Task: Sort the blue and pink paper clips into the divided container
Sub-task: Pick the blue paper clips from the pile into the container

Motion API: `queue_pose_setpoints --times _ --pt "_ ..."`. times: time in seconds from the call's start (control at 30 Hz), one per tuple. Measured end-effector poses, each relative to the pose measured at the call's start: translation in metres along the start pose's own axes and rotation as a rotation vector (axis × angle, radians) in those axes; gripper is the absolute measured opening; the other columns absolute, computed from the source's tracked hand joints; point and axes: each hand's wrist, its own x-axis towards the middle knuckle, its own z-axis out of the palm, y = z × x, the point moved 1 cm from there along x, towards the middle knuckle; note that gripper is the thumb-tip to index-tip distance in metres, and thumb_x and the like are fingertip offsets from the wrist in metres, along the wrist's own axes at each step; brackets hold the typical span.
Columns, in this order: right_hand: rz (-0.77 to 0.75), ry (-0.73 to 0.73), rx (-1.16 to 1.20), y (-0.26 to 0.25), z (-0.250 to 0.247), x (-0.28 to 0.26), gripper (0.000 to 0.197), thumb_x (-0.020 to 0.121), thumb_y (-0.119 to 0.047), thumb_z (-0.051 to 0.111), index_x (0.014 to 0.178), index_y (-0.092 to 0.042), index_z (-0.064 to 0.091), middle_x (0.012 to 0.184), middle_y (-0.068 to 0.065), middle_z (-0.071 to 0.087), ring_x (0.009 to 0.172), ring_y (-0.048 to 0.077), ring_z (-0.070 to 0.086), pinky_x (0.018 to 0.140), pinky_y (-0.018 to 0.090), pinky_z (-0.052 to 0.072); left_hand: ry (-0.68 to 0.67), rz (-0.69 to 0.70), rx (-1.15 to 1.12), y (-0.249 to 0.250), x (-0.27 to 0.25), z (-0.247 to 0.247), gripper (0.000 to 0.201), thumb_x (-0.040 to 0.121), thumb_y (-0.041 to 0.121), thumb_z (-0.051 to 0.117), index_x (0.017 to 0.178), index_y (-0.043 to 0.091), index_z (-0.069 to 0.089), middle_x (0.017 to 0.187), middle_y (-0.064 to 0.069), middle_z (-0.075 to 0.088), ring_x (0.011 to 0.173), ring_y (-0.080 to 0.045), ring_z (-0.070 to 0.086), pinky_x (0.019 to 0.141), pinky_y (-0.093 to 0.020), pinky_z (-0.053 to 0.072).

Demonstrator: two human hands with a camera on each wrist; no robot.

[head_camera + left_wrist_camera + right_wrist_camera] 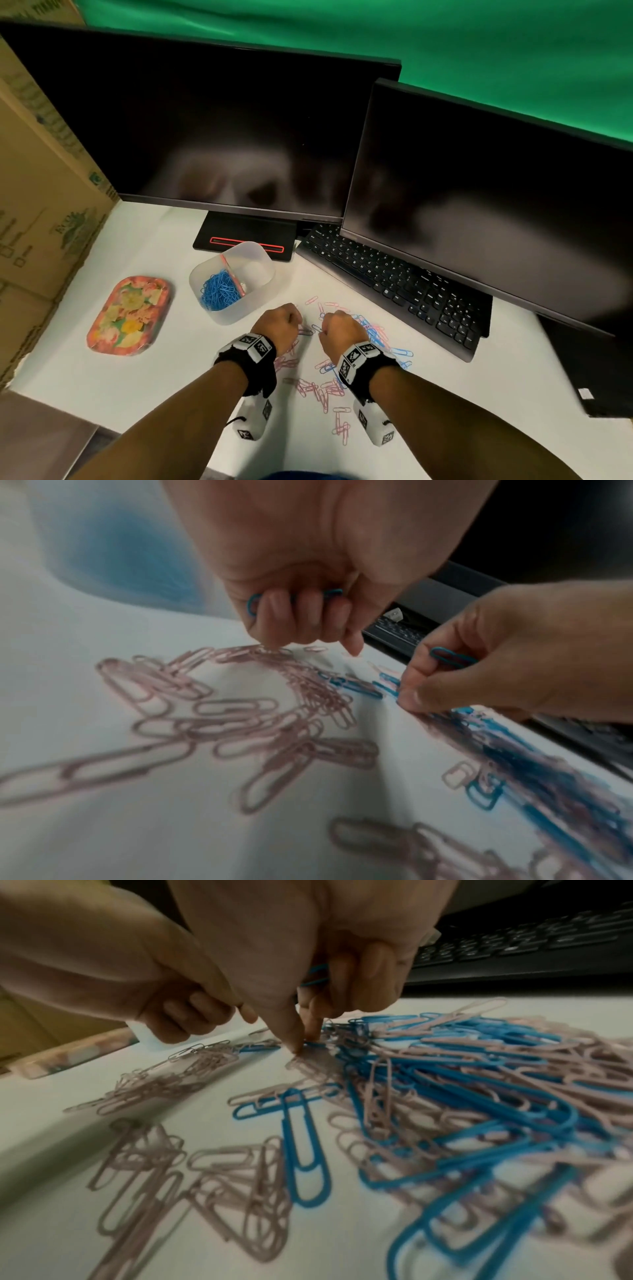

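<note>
Head view, layout: I see the divided container point(233, 284) standing on the white desk point(144, 377) just beyond the hands, within short reach, I judge, so that each handful travels little. Its left compartment holds blue clips point(219, 289); the right compartment looks nearly bare.
Head view, hands: The left hand point(279, 325) and right hand point(339, 330) sit knuckles-up, fingers curled under, over the scattered paper clips point(325, 383) (what they hold is hidden from here).
Head view, surroundings: A floral tray point(128, 315) lies left of the container; a keyboard point(394, 284) and two dark monitors point(205, 137) stand behind.
Left wrist view, grip: Here I see what the head view hides: the left hand point(301, 593) has its fingers point(274, 620) curled round blue clips whose ends poke out of the fist, so I judge it is hoarding blues before a trip to the container.
Left wrist view, other hand: The right hand point(496, 664) pinches a blue clip point(452, 657) against its fingers.
Left wrist view, piles: Pink clips point(240, 710) lie alone near the left hand; the mixed heap lies to the right.
Right wrist view, grip: The right hand point(308, 961) holds blue clips point(316, 974) in its curled fingers while thumb and forefinger tips point(296, 1045) press down on the heap's edge, apparently picking another.
Right wrist view, heap: Blue and pink lie tangled point(462, 1096) (only this view shows how thoroughly), which I judge is why clips are taken singly.
</note>
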Motion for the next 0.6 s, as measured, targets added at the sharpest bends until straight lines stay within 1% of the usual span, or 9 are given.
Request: queue_pose_setpoints --times 0.07,0.13,0.23,0.3,0.37,0.43,0.5,0.57,0.6 --pt "0.005 -0.005 -0.046 -0.005 0.000 0.000 0.028 0.095 -0.018 0.046 0.121 -0.010 0.056 0.125 0.012 0.054 0.114 0.030 0.057 0.092 0.036 0.048 -0.025 0.071 0.179 0.001 0.001 0.000 0.015 0.091 0.024 0.050 0.102 0.025 0.060 0.099 -0.003 0.069 0.094 -0.024 0.064 0.083 -0.031 0.052" --pt "0.008 0.007 -0.054 -0.006 0.002 -0.001 0.029 0.095 -0.016 0.045 0.122 -0.010 0.056 0.125 0.012 0.054 0.114 0.030 0.058 0.092 0.036 0.048 -0.048 0.120 0.325 0.000 0.000 0.003 0.017 0.091 0.028 0.053 0.106 0.026 0.059 0.105 -0.001 0.067 0.097 -0.022 0.063 0.084 -0.034 0.053" --pt "0.023 0.058 0.030 -0.003 0.003 -0.005 0.026 0.095 -0.019 0.044 0.115 -0.012 0.059 0.119 0.011 0.057 0.108 0.029 0.059 0.086 0.033 0.050 -0.043 0.118 0.368 -0.003 0.002 0.004 0.016 0.090 0.028 0.055 0.104 0.023 0.061 0.109 -0.001 0.063 0.099 -0.023 0.061 0.086 -0.035 0.052" --pt "0.031 0.100 0.144 0.002 0.002 -0.008 0.021 0.092 -0.022 0.048 0.104 -0.013 0.063 0.111 0.010 0.061 0.099 0.028 0.061 0.077 0.028 0.050 -0.034 0.119 0.332 -0.005 0.003 0.006 0.013 0.088 0.025 0.055 0.099 0.024 0.062 0.108 -0.002 0.062 0.098 -0.023 0.061 0.086 -0.035 0.052" --pt "0.058 0.112 0.256 0.009 -0.001 -0.013 0.017 0.089 -0.021 0.051 0.095 -0.013 0.064 0.101 0.008 0.063 0.087 0.026 0.060 0.068 0.023 0.044 -0.026 0.111 0.261 -0.008 0.003 0.007 0.010 0.086 0.024 0.056 0.093 0.024 0.063 0.105 -0.002 0.062 0.097 -0.023 0.061 0.086 -0.033 0.051" --pt "0.089 0.121 0.385 0.015 -0.004 -0.017 0.012 0.085 -0.018 0.054 0.089 -0.014 0.065 0.091 0.006 0.067 0.078 0.024 0.060 0.066 0.023 0.047 -0.016 0.106 0.168 -0.009 0.001 0.007 0.005 0.085 0.023 0.058 0.084 0.026 0.062 0.099 -0.002 0.064 0.094 -0.023 0.062 0.084 -0.029 0.050" --pt "0.115 0.139 0.523 0.021 -0.007 -0.020 0.007 0.082 -0.014 0.058 0.084 -0.016 0.065 0.082 0.002 0.067 0.076 0.022 0.063 0.068 0.025 0.053 -0.017 0.090 0.042 -0.010 0.001 0.005 0.013 0.084 0.022 0.061 0.074 0.028 0.057 0.087 0.002 0.067 0.085 -0.019 0.063 0.077 -0.024 0.050" --pt "0.150 0.137 0.620 0.026 -0.007 -0.022 0.014 0.082 -0.010 0.057 0.084 -0.021 0.066 0.078 -0.002 0.065 0.075 0.018 0.062 0.068 0.021 0.049 -0.042 0.066 -0.079 -0.010 -0.001 0.002 0.015 0.084 0.019 0.063 0.072 0.026 0.058 0.077 0.006 0.067 0.076 -0.014 0.063 0.070 -0.018 0.046" --pt "0.168 0.129 0.666 0.029 -0.007 -0.022 0.019 0.082 -0.008 0.055 0.087 -0.022 0.067 0.080 -0.003 0.064 0.075 0.016 0.060 0.067 0.019 0.045 -0.067 0.065 -0.127 -0.010 -0.002 0.002 0.014 0.083 0.017 0.064 0.073 0.024 0.060 0.075 0.007 0.068 0.073 -0.012 0.063 0.068 -0.017 0.046"
